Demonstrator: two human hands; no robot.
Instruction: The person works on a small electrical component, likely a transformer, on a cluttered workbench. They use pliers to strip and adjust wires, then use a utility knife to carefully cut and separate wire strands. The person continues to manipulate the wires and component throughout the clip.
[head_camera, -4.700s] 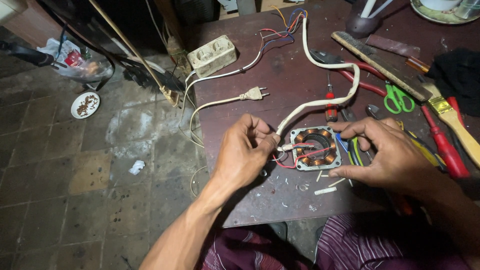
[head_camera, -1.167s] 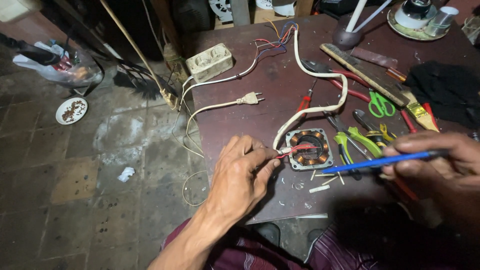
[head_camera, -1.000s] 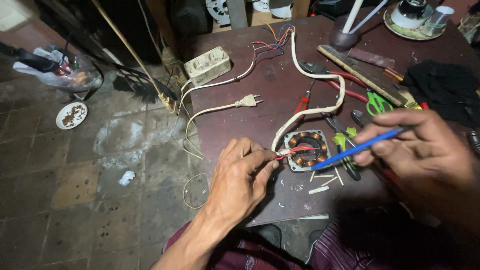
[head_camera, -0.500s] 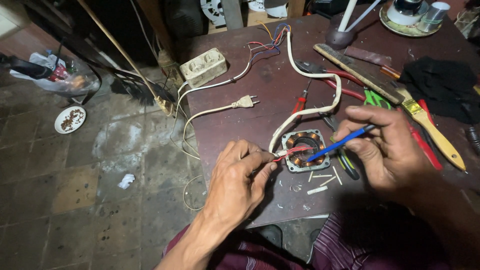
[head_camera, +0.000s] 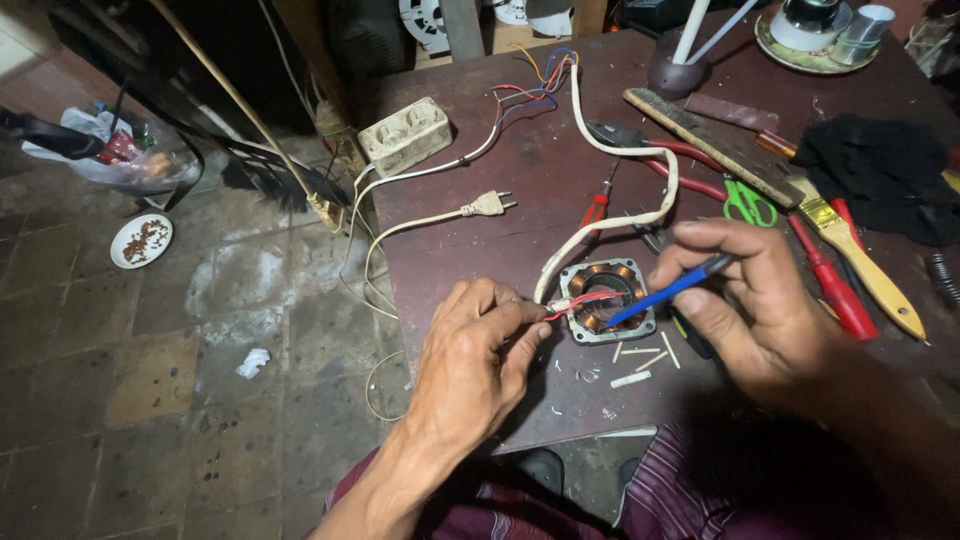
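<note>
A small square motor stator (head_camera: 605, 299) with copper windings lies on the dark brown table (head_camera: 470, 270). My left hand (head_camera: 475, 365) pinches the red wire (head_camera: 578, 300) that runs from the stator's left side. My right hand (head_camera: 755, 300) grips a blue-handled tool (head_camera: 668, 290) like a pen, its tip resting on the windings. A thick white cable (head_camera: 640, 180) loops from the stator toward the table's far side.
Short white sleeve pieces (head_camera: 640, 362) lie by the stator. A white plug (head_camera: 487, 206), a cream socket box (head_camera: 405, 135), green scissors (head_camera: 745, 202), red screwdrivers (head_camera: 835, 280), a paintbrush (head_camera: 865, 270) and black cloth (head_camera: 885, 170) fill the table. A dish (head_camera: 141, 240) sits on the floor.
My right hand has brought the blue tool in from the right and set its tip on the stator. My left hand keeps pinching the red wire.
</note>
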